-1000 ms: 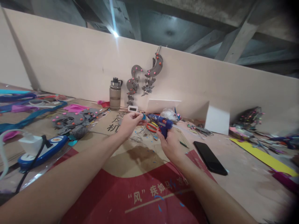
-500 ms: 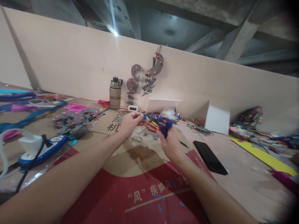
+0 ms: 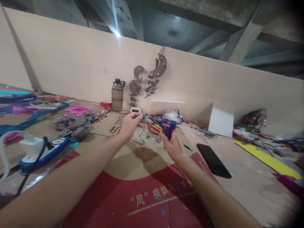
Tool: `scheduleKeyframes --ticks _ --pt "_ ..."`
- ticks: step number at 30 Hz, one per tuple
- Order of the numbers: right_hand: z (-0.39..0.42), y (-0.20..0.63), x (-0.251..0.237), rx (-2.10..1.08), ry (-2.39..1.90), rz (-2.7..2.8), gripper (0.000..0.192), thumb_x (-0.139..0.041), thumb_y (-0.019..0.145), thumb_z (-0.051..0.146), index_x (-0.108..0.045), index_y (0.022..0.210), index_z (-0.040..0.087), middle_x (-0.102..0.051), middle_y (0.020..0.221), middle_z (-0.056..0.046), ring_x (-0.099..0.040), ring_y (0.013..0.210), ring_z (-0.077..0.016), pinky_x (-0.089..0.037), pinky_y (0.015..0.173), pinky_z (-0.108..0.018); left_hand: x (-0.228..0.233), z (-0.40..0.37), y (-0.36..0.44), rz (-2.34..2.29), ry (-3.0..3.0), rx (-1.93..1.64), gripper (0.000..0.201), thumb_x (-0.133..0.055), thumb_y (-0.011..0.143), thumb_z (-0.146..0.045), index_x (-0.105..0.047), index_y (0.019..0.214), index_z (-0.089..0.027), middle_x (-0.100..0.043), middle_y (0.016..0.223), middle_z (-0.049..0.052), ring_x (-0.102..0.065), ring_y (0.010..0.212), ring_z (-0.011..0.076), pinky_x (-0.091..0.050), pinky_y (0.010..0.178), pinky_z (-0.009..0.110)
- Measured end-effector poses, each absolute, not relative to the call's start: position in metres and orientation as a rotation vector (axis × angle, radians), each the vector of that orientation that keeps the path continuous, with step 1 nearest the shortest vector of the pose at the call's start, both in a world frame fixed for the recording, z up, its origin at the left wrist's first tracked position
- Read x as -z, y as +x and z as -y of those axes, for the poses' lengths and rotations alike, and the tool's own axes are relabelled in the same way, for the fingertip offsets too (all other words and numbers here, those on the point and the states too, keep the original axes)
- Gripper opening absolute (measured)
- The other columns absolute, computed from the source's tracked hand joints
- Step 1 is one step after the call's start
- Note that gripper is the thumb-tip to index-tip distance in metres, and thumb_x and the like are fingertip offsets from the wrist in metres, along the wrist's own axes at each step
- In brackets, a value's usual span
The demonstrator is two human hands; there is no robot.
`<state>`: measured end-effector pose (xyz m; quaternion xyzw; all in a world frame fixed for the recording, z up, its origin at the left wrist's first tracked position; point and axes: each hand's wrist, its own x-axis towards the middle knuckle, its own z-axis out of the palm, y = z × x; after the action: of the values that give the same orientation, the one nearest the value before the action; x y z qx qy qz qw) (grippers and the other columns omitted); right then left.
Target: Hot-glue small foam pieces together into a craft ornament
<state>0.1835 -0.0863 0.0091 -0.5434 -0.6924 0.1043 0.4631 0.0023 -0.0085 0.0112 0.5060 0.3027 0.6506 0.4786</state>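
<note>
just ahead of the left hand (image 3: 129, 124), which pinches a small blue piece (image 3: 143, 117), the glue gun (image 3: 163, 124) nozzle points at it, gun clenched in the right hand (image 3: 173, 145). looks like the gluing step; nxt needs nozzle tip brought onto the piece w/ a steady trigger squeeze.

The red and tan cardboard sheet (image 3: 147, 177) spread on the table carries the only readable writing. In its red part, white Chinese characters read “风” in quotation marks, followed by 疾如; the characters after these are too blurred to make out. In the tan part near the far edge, dark characters show, one of them 机, the one above it partly hidden by the left hand (image 3: 129, 125).
</note>
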Motion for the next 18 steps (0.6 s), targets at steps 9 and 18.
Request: scheduleKeyframes --ticks 9,18 --pt "0.081 0.214 -0.027 -1.232 -1.596 1.632 0.012 -0.062 0.069 0.026 -0.055 0.073 0.017 -0.065 0.063 -0.004 -0.051 0.039 -0.0112 -0.045 0.036 -0.025 -0.011 0.003 -0.007 -0.926 1.53 -1.746 0.02 -0.062 0.075 -0.036 -0.064 0.074 -0.016 -0.054 0.057 -0.002 -0.044 0.051 0.0085 -0.034 0.05 0.02" --pt "0.078 0.238 -0.022 -0.96 -1.572 2.321 0.029 -0.061 0.073 0.04 -0.06 0.054 0.019 -0.054 0.041 0.002 -0.045 0.037 -0.0088 -0.032 0.038 -0.019 -0.02 0.022 -0.003 -1.0 1.85 -1.694 0.022 -0.059 0.078 -0.035 -0.07 0.087 -0.018 -0.068 0.077 0.002 -0.056 0.067 0.0132 -0.042 0.063 0.023"
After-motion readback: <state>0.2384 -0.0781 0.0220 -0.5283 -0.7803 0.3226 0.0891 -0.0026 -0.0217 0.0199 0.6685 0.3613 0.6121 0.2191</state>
